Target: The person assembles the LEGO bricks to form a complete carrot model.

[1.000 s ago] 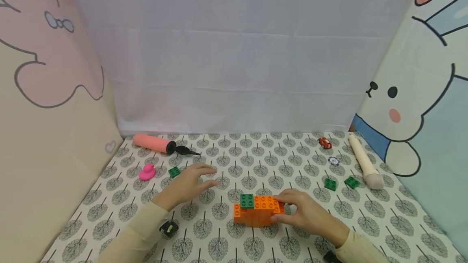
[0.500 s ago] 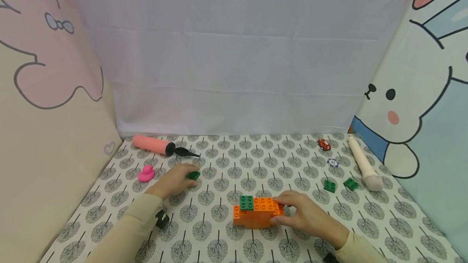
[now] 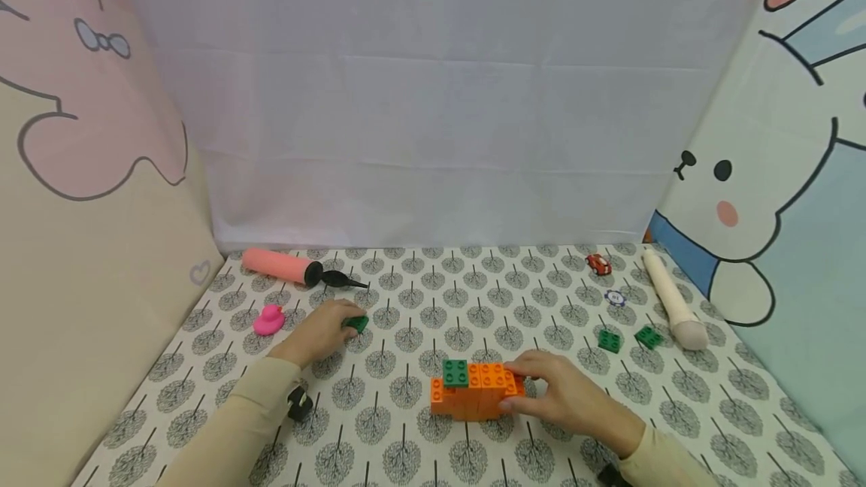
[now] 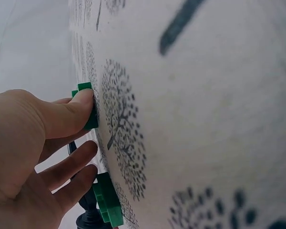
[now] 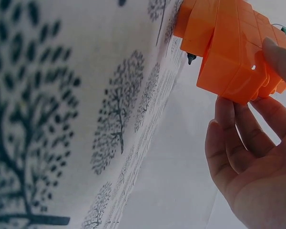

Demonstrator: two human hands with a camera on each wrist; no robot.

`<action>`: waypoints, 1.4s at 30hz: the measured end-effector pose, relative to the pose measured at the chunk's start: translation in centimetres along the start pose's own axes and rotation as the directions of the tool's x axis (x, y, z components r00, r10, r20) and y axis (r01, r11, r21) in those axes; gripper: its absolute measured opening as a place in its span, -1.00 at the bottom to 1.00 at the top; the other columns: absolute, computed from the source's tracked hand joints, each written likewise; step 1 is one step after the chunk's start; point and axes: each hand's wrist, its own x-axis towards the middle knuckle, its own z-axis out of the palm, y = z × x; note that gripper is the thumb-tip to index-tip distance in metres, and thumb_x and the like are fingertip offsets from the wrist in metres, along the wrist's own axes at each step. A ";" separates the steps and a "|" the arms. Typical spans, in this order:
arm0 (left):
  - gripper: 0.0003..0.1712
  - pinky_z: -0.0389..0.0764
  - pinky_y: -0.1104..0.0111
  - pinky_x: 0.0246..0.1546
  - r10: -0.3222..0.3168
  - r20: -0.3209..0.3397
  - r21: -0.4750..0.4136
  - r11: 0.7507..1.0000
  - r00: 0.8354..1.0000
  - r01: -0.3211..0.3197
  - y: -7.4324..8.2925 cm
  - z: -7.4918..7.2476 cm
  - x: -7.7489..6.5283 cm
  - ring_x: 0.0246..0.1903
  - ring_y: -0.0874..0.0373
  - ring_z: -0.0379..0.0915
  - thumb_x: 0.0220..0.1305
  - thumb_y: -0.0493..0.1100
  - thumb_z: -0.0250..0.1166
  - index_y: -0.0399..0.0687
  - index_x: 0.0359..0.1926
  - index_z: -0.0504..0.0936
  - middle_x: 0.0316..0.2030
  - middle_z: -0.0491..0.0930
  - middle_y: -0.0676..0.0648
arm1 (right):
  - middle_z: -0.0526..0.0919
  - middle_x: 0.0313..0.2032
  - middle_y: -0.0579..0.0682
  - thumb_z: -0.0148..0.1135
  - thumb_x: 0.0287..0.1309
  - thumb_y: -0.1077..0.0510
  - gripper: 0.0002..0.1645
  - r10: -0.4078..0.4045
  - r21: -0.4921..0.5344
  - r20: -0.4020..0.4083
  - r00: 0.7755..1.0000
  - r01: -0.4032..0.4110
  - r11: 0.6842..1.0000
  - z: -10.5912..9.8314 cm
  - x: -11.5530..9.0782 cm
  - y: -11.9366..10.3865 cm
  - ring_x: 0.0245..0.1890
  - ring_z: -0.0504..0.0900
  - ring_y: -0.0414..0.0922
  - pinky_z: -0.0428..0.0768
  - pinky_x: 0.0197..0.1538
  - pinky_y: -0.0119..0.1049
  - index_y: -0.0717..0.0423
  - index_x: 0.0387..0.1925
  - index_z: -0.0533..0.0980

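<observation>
My left hand (image 3: 321,331) pinches a green toy building brick (image 3: 355,323) low over the cloth. The left wrist view shows its thumb (image 4: 69,114) on the brick's side. A second green brick (image 4: 108,200) lies by the outer fingers there; in the head view the hand hides it. My right hand (image 3: 564,393) grips the right end of a block of joined orange bricks (image 3: 476,400), thumb on the near side and fingers behind. On top of the block, toward its left, sits a green brick (image 3: 455,373).
Left of the left hand are a pink rubber duck (image 3: 269,319) and a pink hand pump (image 3: 280,267) with a black nozzle. To the right lie two green bricks (image 3: 609,341), a poker chip (image 3: 615,297), a red toy car (image 3: 598,264) and a pale club-shaped stick (image 3: 673,299).
My left hand has moved left and back, and its fingers have closed on a green brick. The right hand and the orange block have stayed in place.
</observation>
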 end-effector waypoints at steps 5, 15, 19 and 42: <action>-0.52 0.36 -0.09 0.30 0.007 -0.037 -0.010 1.000 0.999 -0.008 0.1 0.2 -0.2 0.22 -0.21 0.41 0.26 -0.25 0.35 -0.18 0.21 0.58 0.17 0.55 -0.24 | 0.64 -0.11 -0.33 0.38 0.13 -0.25 -0.37 0.002 -0.003 0.004 1.000 -0.002 1.000 0.0 0.1 -0.1 -0.12 0.58 -0.33 0.64 0.00 -0.21 0.04 0.11 0.63; -0.48 0.46 -0.12 0.21 0.023 -0.188 -0.199 0.978 0.982 -0.060 5.3 -0.3 -1.4 0.20 -0.13 0.43 0.33 0.05 0.33 -0.05 0.23 0.59 0.16 0.54 -0.12 | 0.65 -0.09 -0.31 0.38 0.13 -0.25 -0.35 0.009 -0.018 0.009 1.000 -0.009 1.000 -0.1 0.2 -0.1 -0.11 0.59 -0.32 0.64 0.01 -0.20 0.06 0.12 0.62; -0.51 0.55 0.07 0.14 0.092 -0.221 -0.280 0.947 0.971 -0.154 8.3 -0.5 -2.1 0.07 0.12 0.50 0.30 0.09 0.35 0.08 0.20 0.61 0.04 0.56 0.12 | 0.64 -0.10 -0.31 0.37 0.14 -0.24 -0.36 0.004 -0.008 0.011 1.000 -0.004 1.000 -0.1 0.2 -0.1 -0.11 0.59 -0.33 0.65 -0.01 -0.21 0.06 0.12 0.62; -0.57 0.60 0.47 -0.07 0.432 -0.305 -0.304 0.800 0.849 -0.516 18.3 2.3 -3.1 -0.04 0.25 0.45 0.25 0.04 0.40 -0.02 0.09 0.69 -0.04 0.58 0.08 | 0.64 -0.13 -0.33 0.36 0.21 -0.15 -0.53 -0.046 0.052 0.013 0.999 0.046 0.998 -0.2 0.0 -0.1 -0.19 0.58 -0.34 0.64 -0.17 -0.26 -0.10 0.11 0.62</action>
